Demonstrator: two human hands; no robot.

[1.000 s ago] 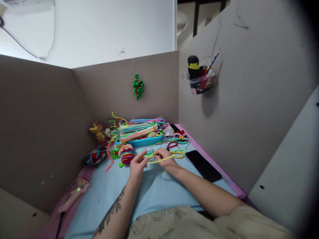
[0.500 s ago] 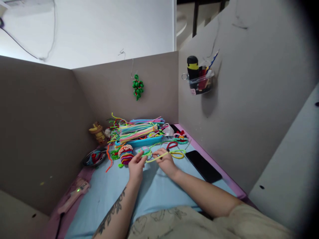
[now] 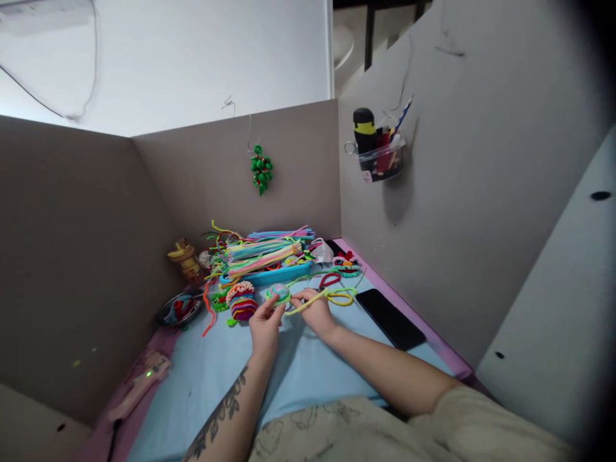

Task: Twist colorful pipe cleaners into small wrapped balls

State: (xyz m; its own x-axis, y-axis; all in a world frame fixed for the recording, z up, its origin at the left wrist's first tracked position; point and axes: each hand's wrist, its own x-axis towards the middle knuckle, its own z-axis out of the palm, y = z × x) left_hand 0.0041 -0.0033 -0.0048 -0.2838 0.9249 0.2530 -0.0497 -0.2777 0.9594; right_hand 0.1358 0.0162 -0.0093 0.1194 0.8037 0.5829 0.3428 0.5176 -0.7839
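Grey partition boards walled a blue mat. Mid-mat, the left hand pinched a small coiled disc; the right hand was closed on a yellow pipe cleaner. Fuzzy, light and bendable, it likely handles best held near the coil. Bright stems filled a tray by the back edge.

One camera only, worn on the head, looking forward and down over both forearms to the blue work surface inside a grey partitioned booth; the hands sit mid-frame at arm's reach, the back partition just beyond (its top edge and a white wall show above), right edge vignetted dark
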